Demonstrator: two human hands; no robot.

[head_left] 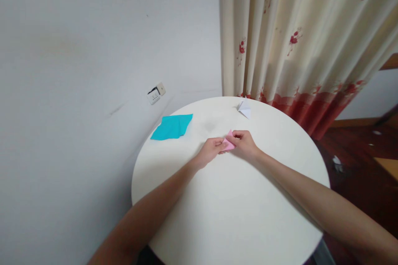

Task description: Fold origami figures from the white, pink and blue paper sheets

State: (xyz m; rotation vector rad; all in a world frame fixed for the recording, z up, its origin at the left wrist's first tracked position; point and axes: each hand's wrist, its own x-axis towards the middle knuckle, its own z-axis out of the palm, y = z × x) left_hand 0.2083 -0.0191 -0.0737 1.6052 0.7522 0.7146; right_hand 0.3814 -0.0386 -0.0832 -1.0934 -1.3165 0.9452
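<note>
A small folded pink paper lies at the middle of a round white table. My left hand pinches its left side with thumb and fingers. My right hand grips its right side and top, fingers curled over the edge. Most of the pink paper is hidden between the two hands; only a pointed tip and a lower flap show.
A stack of turquoise paper sheets lies at the table's far left edge. A folded white paper figure sits at the far edge. Behind are a white wall with a socket, a floral curtain and dark wooden floor at right.
</note>
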